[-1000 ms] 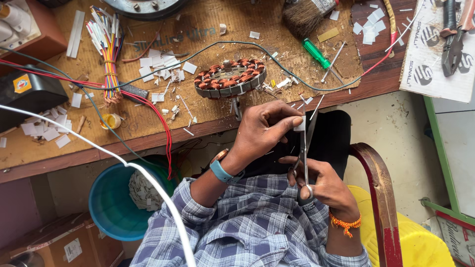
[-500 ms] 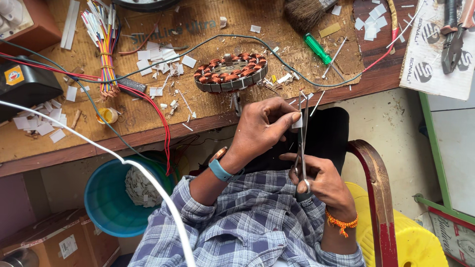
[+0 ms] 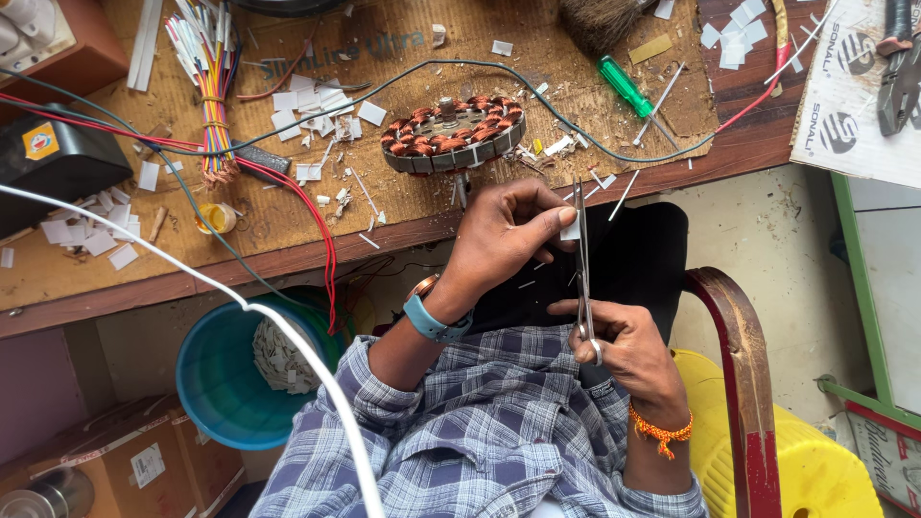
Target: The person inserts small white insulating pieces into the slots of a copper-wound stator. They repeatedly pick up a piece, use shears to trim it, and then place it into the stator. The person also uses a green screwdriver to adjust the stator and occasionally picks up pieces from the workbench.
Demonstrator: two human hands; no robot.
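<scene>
Left hand (image 3: 508,235) pinching, right hand (image 3: 624,350) curled, fingers closed.

Wooden workbench (image 3: 739,144), pale floor (image 3: 767,240), red chair (image 3: 739,364)

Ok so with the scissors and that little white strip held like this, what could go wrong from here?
1. The left hand pinches the small white strip right against the blades of the scissors, so a fingertip could get nicked.
2. The cutting happens over the lap, off the workbench, so offcuts may drop to the floor rather than among the white scraps on the bench.
3. The right hand works close to the wound stator at the bench edge and could knock it.
</scene>
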